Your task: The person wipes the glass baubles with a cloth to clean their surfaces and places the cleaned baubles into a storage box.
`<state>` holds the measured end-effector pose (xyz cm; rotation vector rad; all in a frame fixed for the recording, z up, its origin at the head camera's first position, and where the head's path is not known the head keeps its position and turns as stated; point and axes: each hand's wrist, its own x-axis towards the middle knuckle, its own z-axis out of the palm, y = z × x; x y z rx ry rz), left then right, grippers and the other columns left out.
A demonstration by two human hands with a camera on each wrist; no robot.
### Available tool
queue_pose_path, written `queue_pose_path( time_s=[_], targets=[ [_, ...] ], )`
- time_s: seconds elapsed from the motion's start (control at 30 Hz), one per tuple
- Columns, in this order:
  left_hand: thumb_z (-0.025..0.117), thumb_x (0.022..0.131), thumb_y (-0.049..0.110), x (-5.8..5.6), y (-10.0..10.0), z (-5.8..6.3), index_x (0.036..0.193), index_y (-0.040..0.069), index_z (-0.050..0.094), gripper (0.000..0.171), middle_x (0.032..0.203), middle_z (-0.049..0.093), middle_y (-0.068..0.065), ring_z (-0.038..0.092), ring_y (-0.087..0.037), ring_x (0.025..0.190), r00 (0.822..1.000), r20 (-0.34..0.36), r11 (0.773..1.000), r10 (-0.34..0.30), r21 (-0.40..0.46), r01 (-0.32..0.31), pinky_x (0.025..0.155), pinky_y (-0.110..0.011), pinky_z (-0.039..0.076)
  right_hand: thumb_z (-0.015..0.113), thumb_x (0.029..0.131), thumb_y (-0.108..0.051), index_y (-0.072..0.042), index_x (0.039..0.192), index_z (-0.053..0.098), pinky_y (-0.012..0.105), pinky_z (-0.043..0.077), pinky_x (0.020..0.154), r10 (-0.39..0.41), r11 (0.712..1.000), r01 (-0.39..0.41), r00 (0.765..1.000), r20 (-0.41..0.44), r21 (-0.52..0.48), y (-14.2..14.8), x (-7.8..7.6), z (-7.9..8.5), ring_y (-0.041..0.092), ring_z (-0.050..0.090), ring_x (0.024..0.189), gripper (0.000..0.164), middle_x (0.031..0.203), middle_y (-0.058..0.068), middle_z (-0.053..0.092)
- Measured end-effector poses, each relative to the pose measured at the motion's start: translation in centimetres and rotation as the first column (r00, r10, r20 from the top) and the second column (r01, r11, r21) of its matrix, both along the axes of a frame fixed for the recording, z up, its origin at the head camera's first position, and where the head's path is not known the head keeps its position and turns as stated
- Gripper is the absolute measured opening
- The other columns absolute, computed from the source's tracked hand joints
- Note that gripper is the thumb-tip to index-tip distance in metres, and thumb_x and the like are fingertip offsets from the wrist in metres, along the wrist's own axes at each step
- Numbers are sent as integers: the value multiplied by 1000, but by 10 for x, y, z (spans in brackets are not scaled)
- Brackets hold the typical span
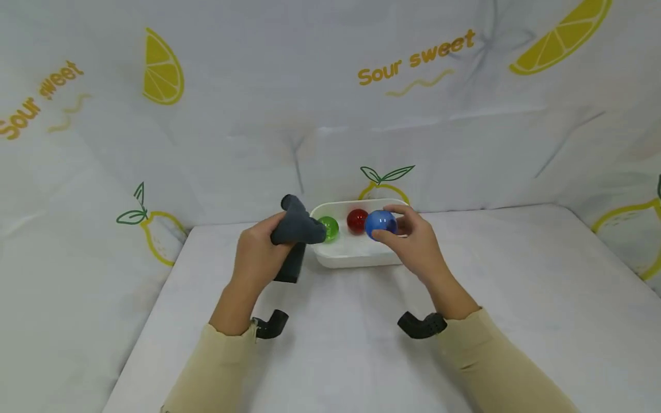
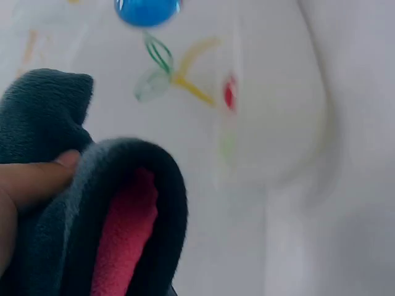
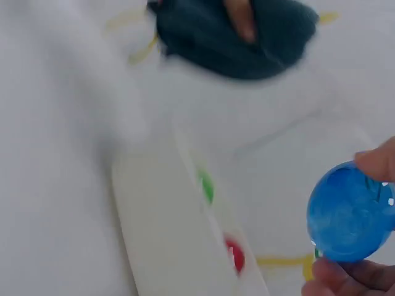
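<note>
My left hand point(image 1: 260, 249) grips a folded dark grey-blue cloth point(image 1: 296, 223), whose pink inner side shows in the left wrist view. A clear blue ball point(image 1: 380, 224) is pinched between the thumb and fingers of my right hand point(image 1: 415, 241), over the right part of a white tray point(image 1: 356, 261). Inside the tray sit a green ball point(image 1: 328, 229) on the left and a red ball point(image 1: 357, 221) near the middle. The cloth overlaps the tray's left end in the head view and partly hides the green ball.
The tray stands toward the back of a white-covered table point(image 1: 330, 355). Behind it rises a white backdrop point(image 1: 289, 86) printed with lemons and lettering. A black curved piece point(image 1: 272, 324) sits at the left wrist, and a similar black piece point(image 1: 420, 325) at the right.
</note>
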<state>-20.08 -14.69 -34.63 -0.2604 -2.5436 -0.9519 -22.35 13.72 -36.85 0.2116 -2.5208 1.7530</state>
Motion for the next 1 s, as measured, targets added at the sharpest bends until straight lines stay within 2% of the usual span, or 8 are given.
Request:
queue_pose_path(
  time_s=[0.03,0.07,0.17,0.3,0.47,0.6,0.8,1.0],
  targets=[
    [76,87,19,-3,-9,-2,131,8,62,48,124,67,-16,65,-34,113,998,36,996,42,-83,-39,95,-51,51,72,89,-28,-14,133,55,40,56,82,-16,989,23,999,-49,145,5,-7,-1,25,62,98,50,116,16,64],
    [76,87,20,-7,-17,-4,134,8,60,50,126,66,-17,64,-37,113,993,83,985,81,-161,-67,94,-54,51,73,87,-30,-16,133,56,44,55,83,-22,961,44,996,-82,274,8,-15,-3,28,61,101,51,117,16,65],
    [73,89,23,-17,-34,-17,139,9,55,55,130,63,-20,62,-41,114,962,219,941,164,-329,-86,91,-59,50,72,85,-36,-17,133,60,56,52,87,8,841,47,995,-100,539,14,-32,-13,37,60,109,53,124,17,64],
    [71,91,16,-27,-43,-37,140,10,54,52,132,62,-18,60,-41,118,938,296,905,183,-423,-43,93,-61,48,73,83,-38,-17,131,62,57,49,90,31,689,36,996,-79,724,14,-46,-27,42,59,110,54,125,19,65],
    [69,89,9,-32,-46,-54,138,13,57,51,140,56,-16,47,-41,132,936,304,856,177,-517,6,103,-73,30,73,83,-36,-18,130,64,51,42,84,8,559,77,995,-98,826,7,-53,-35,38,54,99,51,117,18,69],
    [70,90,10,-35,-50,-61,147,17,46,62,152,42,-17,30,-44,142,931,318,836,181,-549,25,105,-79,16,72,84,-31,-18,130,64,48,41,80,12,521,94,993,-118,848,3,-58,-34,35,51,92,48,116,16,69],
    [71,91,18,-37,-55,-67,154,17,31,75,158,30,-18,25,-43,145,922,334,847,196,-531,12,106,-79,13,71,88,-24,-17,132,63,45,42,79,9,492,125,989,-149,862,0,-64,-33,36,46,100,46,130,18,60],
    [69,93,19,-39,-57,-69,153,14,33,70,158,29,-20,27,-44,144,916,356,865,185,-501,20,105,-78,17,66,93,-20,-17,128,67,44,42,78,-3,501,175,980,-201,848,3,-68,-38,35,47,99,35,131,15,61]
  ],
)
